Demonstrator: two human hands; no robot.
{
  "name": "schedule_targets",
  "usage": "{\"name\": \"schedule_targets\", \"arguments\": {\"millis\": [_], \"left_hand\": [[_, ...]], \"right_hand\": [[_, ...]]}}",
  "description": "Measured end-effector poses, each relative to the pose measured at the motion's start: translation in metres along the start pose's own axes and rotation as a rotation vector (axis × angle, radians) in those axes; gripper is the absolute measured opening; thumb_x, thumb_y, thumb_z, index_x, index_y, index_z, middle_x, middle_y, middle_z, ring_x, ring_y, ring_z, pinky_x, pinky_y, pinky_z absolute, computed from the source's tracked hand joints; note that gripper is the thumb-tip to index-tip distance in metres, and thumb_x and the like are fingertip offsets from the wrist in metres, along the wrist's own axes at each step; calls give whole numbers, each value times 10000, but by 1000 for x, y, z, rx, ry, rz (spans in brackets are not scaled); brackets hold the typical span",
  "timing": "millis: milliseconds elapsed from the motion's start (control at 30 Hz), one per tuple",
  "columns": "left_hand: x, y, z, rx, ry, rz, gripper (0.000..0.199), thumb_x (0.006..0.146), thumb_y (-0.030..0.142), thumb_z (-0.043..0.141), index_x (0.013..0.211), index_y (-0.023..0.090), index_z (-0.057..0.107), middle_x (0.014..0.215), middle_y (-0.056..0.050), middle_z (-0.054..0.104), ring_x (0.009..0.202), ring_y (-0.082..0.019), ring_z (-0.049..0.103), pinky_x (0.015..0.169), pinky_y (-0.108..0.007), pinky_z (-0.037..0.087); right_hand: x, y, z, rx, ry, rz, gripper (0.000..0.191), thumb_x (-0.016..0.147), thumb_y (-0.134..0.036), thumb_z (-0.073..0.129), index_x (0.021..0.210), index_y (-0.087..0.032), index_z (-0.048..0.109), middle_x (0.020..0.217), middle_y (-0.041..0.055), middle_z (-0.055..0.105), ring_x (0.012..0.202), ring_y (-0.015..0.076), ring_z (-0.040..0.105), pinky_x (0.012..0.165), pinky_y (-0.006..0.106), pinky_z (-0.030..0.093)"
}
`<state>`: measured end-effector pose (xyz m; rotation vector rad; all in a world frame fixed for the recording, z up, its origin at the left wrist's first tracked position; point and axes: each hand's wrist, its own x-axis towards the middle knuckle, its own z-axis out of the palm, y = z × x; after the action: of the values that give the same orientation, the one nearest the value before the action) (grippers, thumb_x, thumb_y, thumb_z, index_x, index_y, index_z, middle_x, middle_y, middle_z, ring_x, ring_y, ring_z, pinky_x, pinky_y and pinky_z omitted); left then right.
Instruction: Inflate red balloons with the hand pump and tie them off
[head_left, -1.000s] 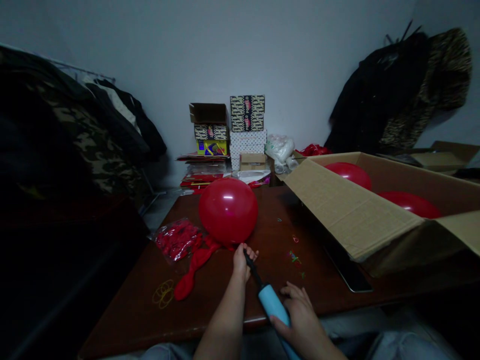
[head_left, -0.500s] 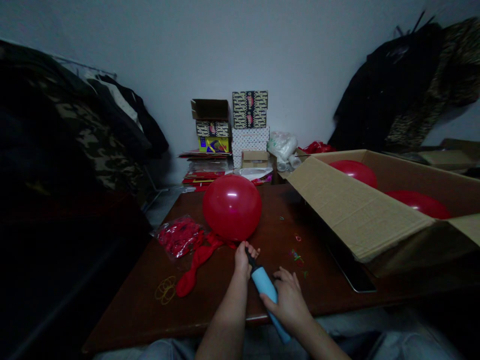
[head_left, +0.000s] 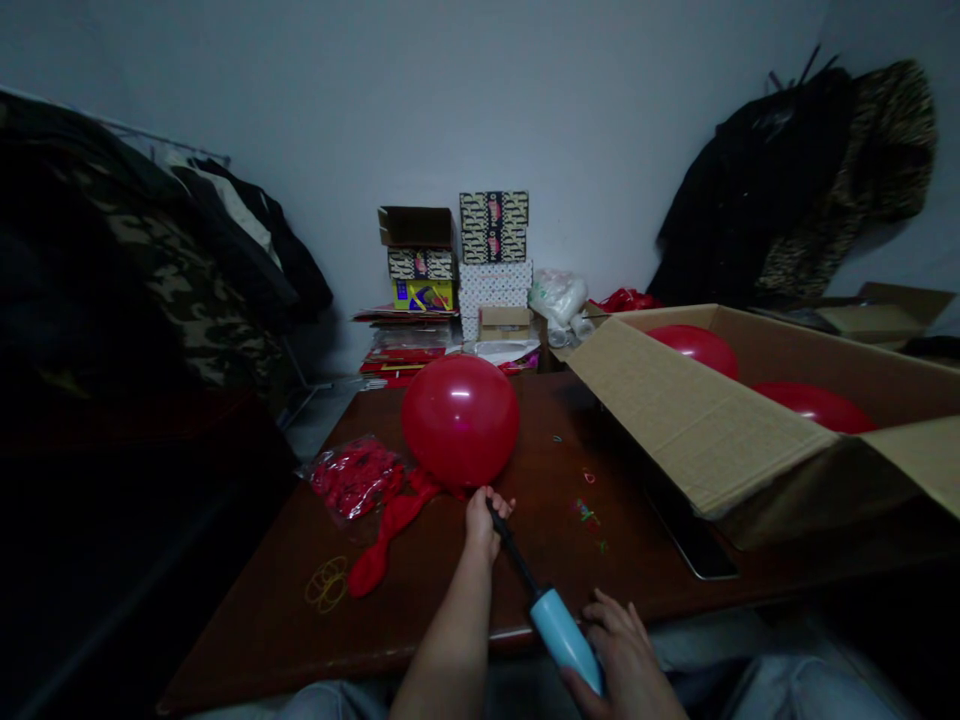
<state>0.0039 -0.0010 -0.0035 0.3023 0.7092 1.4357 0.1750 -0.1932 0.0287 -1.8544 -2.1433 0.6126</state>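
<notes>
My left hand (head_left: 489,520) is closed around the neck of a round, inflated red balloon (head_left: 460,420), where the black nozzle end of a hand balloon pump (head_left: 564,638) meets it. The pump's light blue body is drawn back, baring a long black shaft. My right hand (head_left: 619,645) grips that blue body near the table's front edge, thumb on one side and fingers loosely on the other. Left of the balloon lie a limp red balloon (head_left: 382,545) and a clear bag of red balloons (head_left: 356,478).
An open cardboard box (head_left: 675,410) on the right holds red balloons. Beside it lies a dark phone-like slab (head_left: 694,535). Yellow rubber bands (head_left: 327,585) and small coloured bands (head_left: 586,513) are on the brown table (head_left: 262,620). Stacked boxes (head_left: 495,228) stand against the wall.
My right hand has pulled the pump's blue body back and down to the right, exposing more of the black shaft. The left hand stays at the balloon's neck.
</notes>
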Motion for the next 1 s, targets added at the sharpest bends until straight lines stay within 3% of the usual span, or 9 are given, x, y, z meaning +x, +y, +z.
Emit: {"name": "schedule_targets", "arguments": {"millis": [200, 533, 733, 1000], "left_hand": [[-2, 1, 3, 10, 22, -9, 210, 709, 277, 549, 600, 190, 393, 421, 98, 356, 356, -55, 331, 684, -347, 466], [-3, 2, 0, -6, -1, -26, 212, 715, 292, 557, 614, 190, 400, 436, 97, 362, 369, -55, 335, 692, -341, 469], [-3, 3, 1, -18, -13, -41, 204, 731, 300, 549, 634, 192, 405, 450, 90, 379, 381, -63, 349, 689, -341, 468], [-3, 4, 3, -26, -11, -43, 228, 728, 322, 559, 630, 193, 399, 463, 87, 376, 385, -62, 346, 669, -328, 465]], "right_hand": [[-27, 26, -1, 12, -198, 62, 439, 698, -575, 542, 951, -237, 659, 1237, 102, 535, 1280, 356, 288, 1044, 574, 134], [-23, 14, -10, 10, -188, 58, 427, 690, -578, 537, 843, -205, 678, 1279, 110, 495, 1291, 350, 267, 1050, 560, 109], [-2, -6, -11, 14, -48, 28, 410, 695, -513, 542, 928, -197, 662, 1271, 105, 491, 1290, 315, 275, 1069, 503, 77], [61, -42, -15, 7, 57, 38, 404, 727, -501, 497, 864, -158, 661, 1215, 111, 525, 1258, 303, 317, 1068, 453, 111]]}}
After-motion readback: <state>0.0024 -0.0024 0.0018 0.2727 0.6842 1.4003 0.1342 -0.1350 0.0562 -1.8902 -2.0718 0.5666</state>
